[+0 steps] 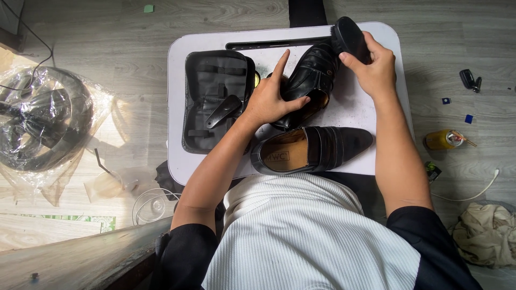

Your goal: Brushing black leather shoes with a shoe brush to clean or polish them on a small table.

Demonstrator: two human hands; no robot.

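Gripping the rear of a black leather loafer, the left hand has its thumb lying across the shoe's opening and the index finger raised, pointing away from the body; the other fingers are wrapped round the heel side, closed on the shoe. The loafer sits tilted, toe pointing up and away, on a small white lap table.

The right hand is clamped round a black shoe brush, fingers curled over its far side and thumb on the near side. The brush meets the loafer at the toe end, near the table's far edge. Whether the bristles actually press on the leather cannot be told from this angle.

A second black loafer lies flat on the table's near edge, toe to the person's right, tan insole showing. It is just beside the held shoe, nearer the body, and untouched by either hand.

On the table's left half an open black zip case lies flat, elastic loops visible inside, with a dark shoehorn resting in it. The left wrist passes just beside the case's right edge.

Off the table, on the grey wood floor: to the left, a clear plastic bag over dark ring-shaped items; to the right, a yellow can on its side, a white cable and a crumpled beige cloth; further right and away, a small dark object, too small to identify.
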